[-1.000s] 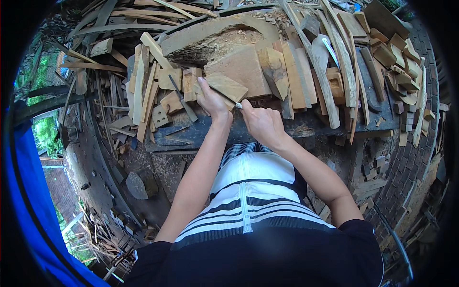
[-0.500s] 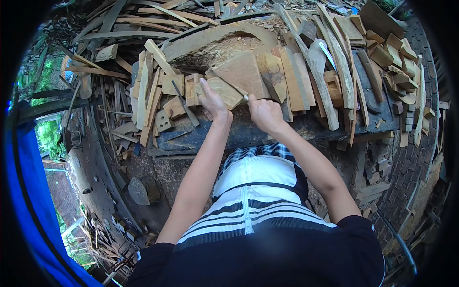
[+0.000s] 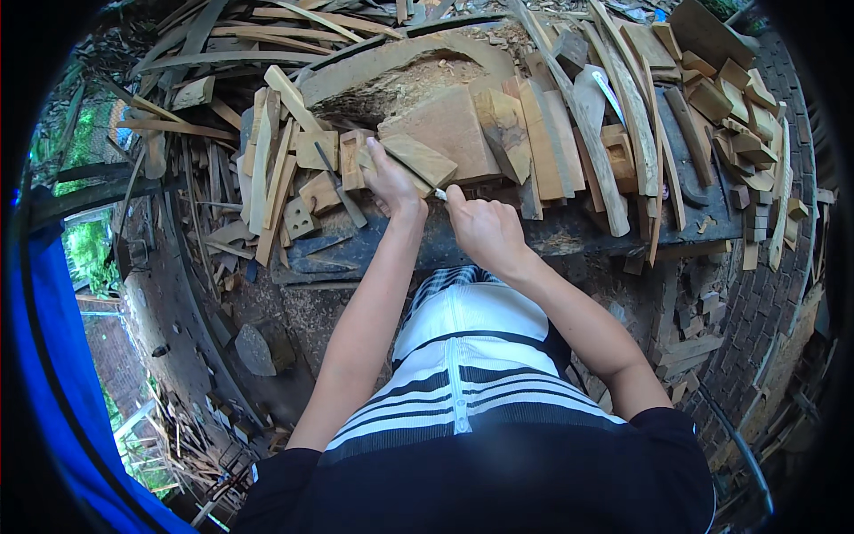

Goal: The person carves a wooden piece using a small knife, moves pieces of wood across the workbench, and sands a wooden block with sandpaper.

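Note:
My left hand (image 3: pixel 394 184) grips a light brown wooden block (image 3: pixel 421 160) by its left end, with the thumb side up along it. The block is tilted over the bench, its long top face toward me. My right hand (image 3: pixel 487 230) is closed round a slim hand tool (image 3: pixel 440 193), whose pale front part shows at the block's lower right corner. The fist hides the tool's handle, so its exact kind is not clear. Behind the block lies a broad wooden slab (image 3: pixel 445 129).
A chisel-like metal tool (image 3: pixel 342 191) lies left of my hands beside small blocks with cut holes (image 3: pixel 300 218). Planks and long strips (image 3: pixel 592 151) crowd the dark bench (image 3: pixel 400 245) on the right. Stacked offcuts (image 3: pixel 738 116) stand farther right. A blue sheet (image 3: pixel 53 356) hangs at left.
The block has turned and tilted in my left hand. My right hand has drawn slightly left and down toward me, with the tool now at the block's lower edge.

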Available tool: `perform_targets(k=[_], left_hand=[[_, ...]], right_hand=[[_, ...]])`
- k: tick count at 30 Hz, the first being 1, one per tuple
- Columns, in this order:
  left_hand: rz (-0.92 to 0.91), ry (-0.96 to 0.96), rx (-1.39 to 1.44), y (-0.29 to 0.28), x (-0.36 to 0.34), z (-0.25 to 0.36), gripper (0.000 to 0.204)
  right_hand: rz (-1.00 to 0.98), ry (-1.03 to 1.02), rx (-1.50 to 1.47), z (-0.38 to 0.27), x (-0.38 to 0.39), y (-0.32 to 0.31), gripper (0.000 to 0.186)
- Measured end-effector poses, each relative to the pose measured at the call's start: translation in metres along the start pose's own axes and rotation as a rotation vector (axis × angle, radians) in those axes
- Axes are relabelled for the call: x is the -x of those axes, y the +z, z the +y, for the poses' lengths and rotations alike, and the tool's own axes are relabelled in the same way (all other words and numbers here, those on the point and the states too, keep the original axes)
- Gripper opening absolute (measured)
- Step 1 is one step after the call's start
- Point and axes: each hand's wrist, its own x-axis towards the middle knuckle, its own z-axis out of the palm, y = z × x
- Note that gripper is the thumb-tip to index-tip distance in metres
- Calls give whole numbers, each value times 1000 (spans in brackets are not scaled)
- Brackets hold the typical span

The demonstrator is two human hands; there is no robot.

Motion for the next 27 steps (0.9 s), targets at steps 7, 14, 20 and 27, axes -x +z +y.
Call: perform_targets(k=[7, 14, 20, 27], left_hand=[[-12, 17, 55, 3, 4, -1, 45], [-14, 31, 81, 12, 11, 5, 40], [4, 60, 23, 1, 5, 2, 40], [-79, 36, 104, 1, 3, 3, 33]], right_hand=[[23, 75, 78, 30, -9, 29, 11], [0, 126, 105, 43, -3, 30, 11], [-34, 23, 93, 10, 2, 8, 9], [-76, 127, 143, 58, -15, 45, 16]])
